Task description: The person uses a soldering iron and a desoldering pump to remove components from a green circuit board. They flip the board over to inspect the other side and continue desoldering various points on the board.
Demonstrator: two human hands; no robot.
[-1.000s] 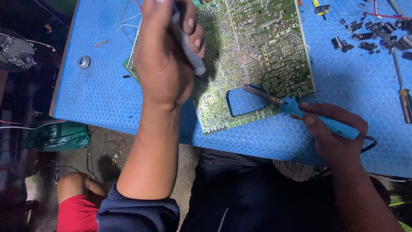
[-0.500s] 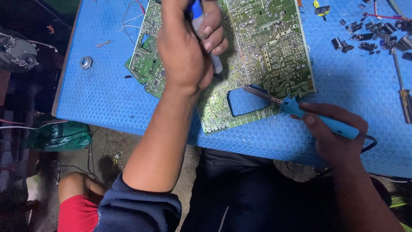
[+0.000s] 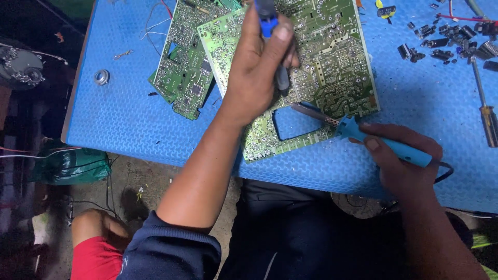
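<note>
My left hand (image 3: 257, 72) grips a blue and grey pump-like tool (image 3: 270, 26), held upright over a large green circuit board (image 3: 337, 67) that lies solder side up on the blue mat. My right hand (image 3: 402, 155) holds a soldering iron with a light blue handle (image 3: 386, 144). Its metal tip (image 3: 311, 111) rests at the board's edge beside a rectangular cut-out. A smaller green circuit board (image 3: 184, 67) lies partly under the large one, to its left.
The blue textured mat (image 3: 129, 119) covers the table. Several small dark components (image 3: 446, 41) lie at the top right, with a screwdriver (image 3: 485, 109) near the right edge. A metal ring (image 3: 101, 77) sits at the left. Below the table edge are a green bag (image 3: 70, 166) and the floor.
My left hand with the pump tool has shifted right across the board, uncovering the smaller board at the left. My right hand and the iron have stayed in place.
</note>
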